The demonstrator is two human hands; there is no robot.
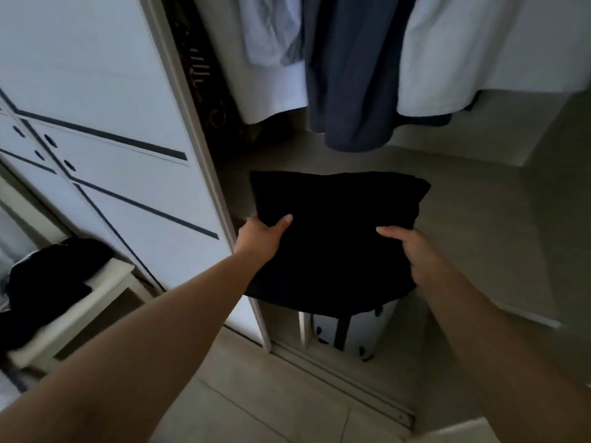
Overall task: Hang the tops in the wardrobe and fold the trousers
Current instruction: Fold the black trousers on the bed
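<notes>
You are gripping the folded black trousers (335,238) at both sides: your left hand (260,236) is pinching the left edge and your right hand (415,254) the right, thumbs on top. The bundle is reaching away from your fingers over the wardrobe shelf (479,212), its near edge overhanging the front lip. Whether it is resting there is unclear. It is looking flat, squarish and evenly dark.

White stool (105,282) at left — spotted white bag (361,330) low centre; tiled floor (271,404).
</notes>
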